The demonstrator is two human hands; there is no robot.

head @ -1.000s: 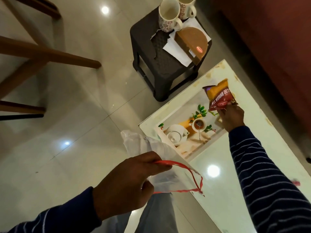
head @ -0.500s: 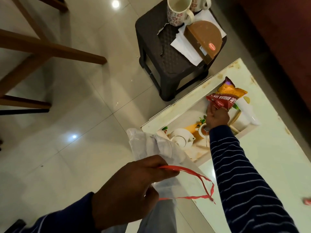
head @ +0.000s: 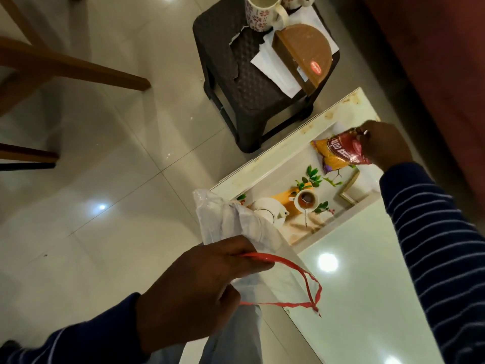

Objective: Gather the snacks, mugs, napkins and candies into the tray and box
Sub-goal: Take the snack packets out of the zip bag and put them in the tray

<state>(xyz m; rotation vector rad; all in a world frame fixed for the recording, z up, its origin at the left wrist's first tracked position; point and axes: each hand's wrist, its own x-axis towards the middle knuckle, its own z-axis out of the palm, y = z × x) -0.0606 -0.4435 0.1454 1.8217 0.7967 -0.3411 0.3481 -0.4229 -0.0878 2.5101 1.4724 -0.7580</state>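
Now: one snack packet over the tray, one bag in the other hand

**Head view.** The right hand (head: pixel 385 145) has its fingers pinched on the top corner of a red and orange snack packet (head: pixel 341 153), which hangs over the far end of the picture-printed tray (head: pixel 275 174) that lies on the pale table (head: pixel 367 285). From this angle I cannot tell whether the packet's lower edge touches the tray floor or hangs just above it. The left hand (head: pixel 199 287) is closed around the gathered neck of a white plastic bag (head: pixel 236 227) with red drawstring loops (head: pixel 301 285), held near the table's edge, just beside the tray's near end.

To set the packet down well, I judge it should be lowered until it lies flat in the tray's far corner, the pinch let go only once it rests there, so room is left for the mugs and napkins. Keeping the bag clear of the tray would help.

Counted: one snack packet, one tray, one plastic bag. On the dark stool (head: pixel 249 82) beyond the table stand two patterned mugs, the nearer mug (head: pixel 259 14) whole in view and the second mug (head: pixel 296 1) cut off by the frame. Beside them lies one brown half-round box (head: pixel 307 53), resting on white napkins (head: pixel 273 67) whose number I cannot make out. No candies show anywhere
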